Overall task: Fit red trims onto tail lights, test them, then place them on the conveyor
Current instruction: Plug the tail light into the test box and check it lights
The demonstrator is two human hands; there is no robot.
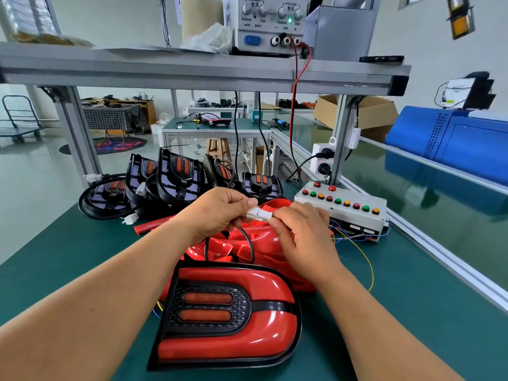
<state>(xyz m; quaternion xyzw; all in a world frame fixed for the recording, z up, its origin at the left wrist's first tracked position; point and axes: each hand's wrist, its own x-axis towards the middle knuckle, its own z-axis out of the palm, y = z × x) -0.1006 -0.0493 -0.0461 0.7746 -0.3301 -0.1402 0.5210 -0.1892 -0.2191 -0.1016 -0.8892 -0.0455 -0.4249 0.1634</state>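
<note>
A tail light (pixel 228 312) with its red trim fitted lies flat on the green bench in front of me. Its black cable (pixel 248 243) loops up to a white connector (pixel 259 214) held between both hands. My left hand (pixel 217 210) pinches the connector's left half and my right hand (pixel 299 232) pinches the right half, the two halves touching. Behind the hands lies a pile of loose red trims (pixel 247 243). Several untrimmed black tail lights (pixel 178 174) lean at the back of the bench.
A white test box with red, green and yellow buttons (pixel 341 207) sits right of the hands, coloured wires (pixel 357 243) trailing from it. The green conveyor (pixel 412 193) runs along the right behind an aluminium rail. A power supply (pixel 270 23) stands on the overhead shelf.
</note>
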